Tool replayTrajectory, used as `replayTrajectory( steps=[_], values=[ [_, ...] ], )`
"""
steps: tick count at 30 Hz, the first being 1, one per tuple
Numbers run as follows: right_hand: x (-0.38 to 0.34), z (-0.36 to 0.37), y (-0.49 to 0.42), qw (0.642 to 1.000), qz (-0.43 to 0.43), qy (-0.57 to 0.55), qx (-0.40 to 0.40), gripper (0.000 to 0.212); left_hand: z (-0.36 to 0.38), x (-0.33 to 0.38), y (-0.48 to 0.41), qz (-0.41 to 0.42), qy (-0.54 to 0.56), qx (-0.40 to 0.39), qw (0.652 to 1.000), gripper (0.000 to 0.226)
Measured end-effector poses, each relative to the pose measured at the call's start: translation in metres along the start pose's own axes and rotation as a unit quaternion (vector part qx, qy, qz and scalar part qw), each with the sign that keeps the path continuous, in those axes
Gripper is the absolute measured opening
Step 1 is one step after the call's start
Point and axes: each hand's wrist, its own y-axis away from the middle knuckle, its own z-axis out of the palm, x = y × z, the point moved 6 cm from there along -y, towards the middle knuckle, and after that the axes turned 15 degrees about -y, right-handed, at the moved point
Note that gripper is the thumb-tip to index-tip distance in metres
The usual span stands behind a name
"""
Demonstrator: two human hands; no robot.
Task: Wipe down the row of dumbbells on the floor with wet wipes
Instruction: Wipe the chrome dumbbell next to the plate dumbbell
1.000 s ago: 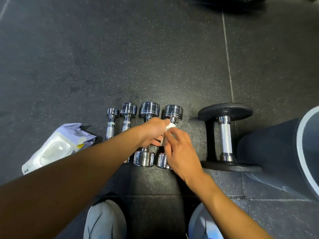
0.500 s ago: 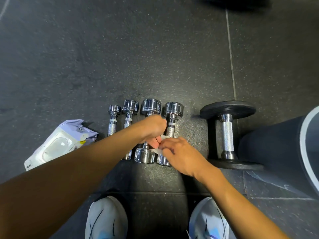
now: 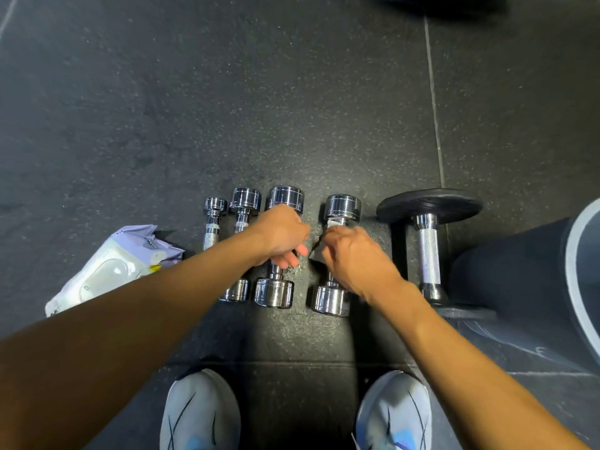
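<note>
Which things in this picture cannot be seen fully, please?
Head view only:
White wet wipe: mostly hidden under the right hand.
Handle of the third chrome dumbbell: covered by the left hand.
Near end of the smallest chrome dumbbell: behind the left forearm.
Dark cylinder with pale rim: cut off by the right edge.
Print on the lilac wipes pack: too small to read.

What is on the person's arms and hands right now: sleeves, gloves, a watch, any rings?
Nothing that shows. The left forearm and right forearm are bare up to the frame's edge, with no sleeve or cuff in view. The left hand and right hand wear no gloves, and no watch, band or ring is visible on the sides facing the camera.
</note>
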Motion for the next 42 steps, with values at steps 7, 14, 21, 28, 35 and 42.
replayTrajectory(
  steps=[7, 14, 21, 28, 35, 42],
  values=[
    [0.011, 0.0, 0.003, 0.998, 0.054, -0.012, -0.017, 0.013, 0.027, 0.004, 0.0, 0.021, -0.032, -0.038, 0.999, 0.021],
    [0.014, 0.016, 0.036, 0.986, 0.151, -0.024, -0.059, 0.018, 0.028, 0.003, 0.001, 0.023, -0.051, -0.032, 0.998, 0.017],
    [0.01, -0.015, 0.048, 0.951, 0.198, -0.199, 0.127, 0.005, 0.038, 0.01, 0.006, 0.044, -0.065, -0.032, 0.996, 0.02],
    [0.009, -0.018, 0.049, 0.931, 0.19, -0.207, 0.235, 0.023, 0.009, 0.004, 0.008, 0.031, -0.083, 0.063, 0.994, 0.019],
    [-0.024, -0.015, 0.056, 0.973, 0.063, -0.131, 0.18, 0.023, -0.041, -0.029, 0.023, -0.01, -0.211, 0.204, 0.956, 0.026],
    [0.012, -0.006, 0.044, 0.932, 0.187, -0.196, 0.241, 0.049, -0.069, -0.089, 0.034, -0.174, -0.254, 0.208, 0.928, 0.095]
  ],
)
